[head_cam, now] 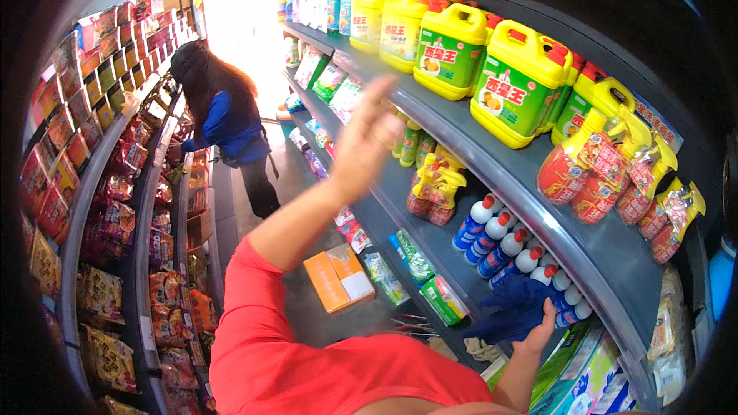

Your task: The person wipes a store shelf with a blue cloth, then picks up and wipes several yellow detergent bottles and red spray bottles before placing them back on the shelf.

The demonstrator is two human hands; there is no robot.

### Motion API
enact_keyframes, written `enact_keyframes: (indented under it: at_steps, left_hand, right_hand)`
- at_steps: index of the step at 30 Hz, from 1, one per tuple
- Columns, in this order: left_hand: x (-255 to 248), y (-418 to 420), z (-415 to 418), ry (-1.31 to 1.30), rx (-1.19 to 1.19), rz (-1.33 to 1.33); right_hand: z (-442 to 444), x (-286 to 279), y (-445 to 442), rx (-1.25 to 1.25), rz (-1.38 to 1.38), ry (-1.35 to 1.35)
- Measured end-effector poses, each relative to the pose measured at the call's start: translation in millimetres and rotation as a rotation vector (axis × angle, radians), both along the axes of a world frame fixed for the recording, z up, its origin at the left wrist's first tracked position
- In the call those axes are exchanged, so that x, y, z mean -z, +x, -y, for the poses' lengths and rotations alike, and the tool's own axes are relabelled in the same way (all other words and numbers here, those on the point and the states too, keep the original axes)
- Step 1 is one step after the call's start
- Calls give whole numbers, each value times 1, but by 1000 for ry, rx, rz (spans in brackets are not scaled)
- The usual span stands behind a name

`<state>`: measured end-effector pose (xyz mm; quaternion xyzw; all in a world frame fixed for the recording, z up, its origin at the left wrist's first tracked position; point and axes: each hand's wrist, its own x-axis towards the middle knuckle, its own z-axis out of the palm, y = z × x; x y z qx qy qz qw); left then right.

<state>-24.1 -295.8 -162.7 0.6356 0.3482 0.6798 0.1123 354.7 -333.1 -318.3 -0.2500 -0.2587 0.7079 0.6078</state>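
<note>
My left hand (pixel 369 144) is raised in front of the right-hand shelving, close to the edge of the upper shelf (pixel 444 127). It is blurred; its fingers look spread, with nothing seen in them. Beyond that edge stand yellow plastic jugs (pixel 398 29) and green-labelled jugs with yellow handles (pixel 510 83). Lower right, my right hand (pixel 536 328) grips a dark blue cloth (pixel 507 311), which hangs in front of blue spray cans with white caps (pixel 513 242). Red trigger-spray bottles with yellow heads (pixel 594 178) stand at the upper shelf's near end.
A person in a blue top (pixel 222 121) leans towards the left-hand shelves (pixel 153 184), which hold packaged food. An orange cardboard box (pixel 337 276) sits on the floor by the right-hand shelving. More red trigger bottles (pixel 435 190) and green packs (pixel 444 300) fill lower shelves.
</note>
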Motion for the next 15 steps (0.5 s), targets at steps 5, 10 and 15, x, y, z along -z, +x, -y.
enact_keyframes:
  at_steps: [5,10,15]
  left_hand:
    - [-30,-155,-27,-204,-34,694]
    - [-103,-251,-36,-161,-233,923]
    - [-149,-171,-36,165,91,522]
  right_hand:
    - [-16,3,-3,-72,19,-34]
    - [-18,-5,-22,-145,25,13]
    - [-16,-7,-32,-57,12,-65]
